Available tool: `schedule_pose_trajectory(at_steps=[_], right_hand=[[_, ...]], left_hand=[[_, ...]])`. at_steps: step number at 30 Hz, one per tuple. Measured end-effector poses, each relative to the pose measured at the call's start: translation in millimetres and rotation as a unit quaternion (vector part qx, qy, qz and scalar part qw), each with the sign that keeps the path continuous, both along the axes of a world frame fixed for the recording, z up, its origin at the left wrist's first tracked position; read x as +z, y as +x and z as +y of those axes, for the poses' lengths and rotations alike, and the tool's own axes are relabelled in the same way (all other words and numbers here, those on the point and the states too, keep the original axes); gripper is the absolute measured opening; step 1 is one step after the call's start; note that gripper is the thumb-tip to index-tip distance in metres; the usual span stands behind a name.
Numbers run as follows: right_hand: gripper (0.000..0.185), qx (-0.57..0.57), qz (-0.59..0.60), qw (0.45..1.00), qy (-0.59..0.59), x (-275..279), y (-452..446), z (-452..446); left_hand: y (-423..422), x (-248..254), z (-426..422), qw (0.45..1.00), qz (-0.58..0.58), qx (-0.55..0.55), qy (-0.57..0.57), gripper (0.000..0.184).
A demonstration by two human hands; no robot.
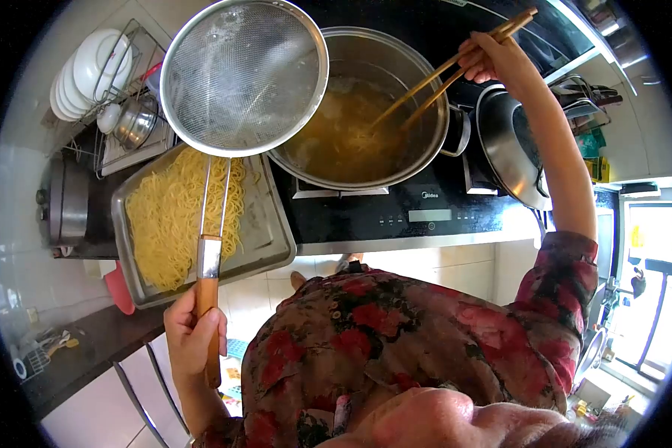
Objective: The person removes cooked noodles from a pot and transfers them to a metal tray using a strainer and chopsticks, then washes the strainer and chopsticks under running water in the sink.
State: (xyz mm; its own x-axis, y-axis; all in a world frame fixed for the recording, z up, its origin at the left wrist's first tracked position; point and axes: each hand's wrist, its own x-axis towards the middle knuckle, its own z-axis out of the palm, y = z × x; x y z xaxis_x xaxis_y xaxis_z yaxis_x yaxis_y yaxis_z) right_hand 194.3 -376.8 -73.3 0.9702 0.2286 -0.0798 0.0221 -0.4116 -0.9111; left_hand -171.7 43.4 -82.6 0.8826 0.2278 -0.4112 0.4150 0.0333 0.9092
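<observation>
My left hand (193,334) is wrapped round the wooden handle of a round mesh strainer (244,78). The strainer's bowl looks empty and hangs over the pot's left rim and the tray's back edge. Long wooden chopsticks (434,75) are held in my right hand (491,60), their tips down in the cloudy liquid of a large steel pot (444,123). Pale strands show in the liquid near the tips. Yellow noodles (172,216) lie heaped in a metal tray (265,246), partly behind the strainer's handle.
The pot stands on a black stove (351,224). To its right is a steel wok or pan (508,145). White plates (97,63) and a steel bowl (135,123) sit in a rack at the back left. A dark pot (69,201) stands left of the tray.
</observation>
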Motion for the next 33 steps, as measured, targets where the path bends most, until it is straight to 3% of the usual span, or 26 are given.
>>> schedule_pose_trajectory(at_steps=[9,15,16,17,19,22,28,31,33], right_hand=[[0.036,0.009,-0.06,0.997,0.042,-12.7,-48.4,-1.8],[0.028,0.141,-0.151,0.978,-0.009,-11.4,-128.1,21.1],[0.024,0.175,-0.168,0.969,-0.045,-8.4,-136.7,24.9],[0.017,0.273,-0.333,0.894,-0.126,-12.7,-131.7,22.6],[0.011,0.297,-0.394,0.857,-0.15,-12.7,-146.8,37.3],[0.017,0.355,-0.438,0.8,-0.204,-16.0,-156.0,52.6],[0.016,0.312,-0.471,0.799,-0.205,-39.7,-142.3,59.8],[0.016,0.155,-0.311,0.935,-0.07,-58.0,-136.0,57.6],[0.016,0.134,-0.297,0.944,-0.056,-58.7,-137.0,63.0]], left_hand=[[-1.7,-5.4,2.5,1.0,-0.009,0.009,0.02,0.035],[-5.9,-8.1,12.2,1.0,-0.024,-0.013,-0.013,0.039],[-6.6,-9.1,13.3,1.0,-0.024,-0.01,-0.012,0.039],[-7.6,-9.0,14.1,1.0,-0.024,-0.007,-0.01,0.039],[-4.4,-3.5,11.6,1.0,-0.026,-0.012,-0.004,0.039],[-3.4,1.1,11.0,1.0,-0.023,-0.017,-0.003,0.039],[-10.7,5.2,9.5,1.0,-0.015,-0.001,-0.022,0.039],[-18.4,3.9,11.8,1.0,-0.019,0.004,-0.016,0.038],[-23.8,2.5,14.2,1.0,-0.023,0.01,-0.015,0.037]])
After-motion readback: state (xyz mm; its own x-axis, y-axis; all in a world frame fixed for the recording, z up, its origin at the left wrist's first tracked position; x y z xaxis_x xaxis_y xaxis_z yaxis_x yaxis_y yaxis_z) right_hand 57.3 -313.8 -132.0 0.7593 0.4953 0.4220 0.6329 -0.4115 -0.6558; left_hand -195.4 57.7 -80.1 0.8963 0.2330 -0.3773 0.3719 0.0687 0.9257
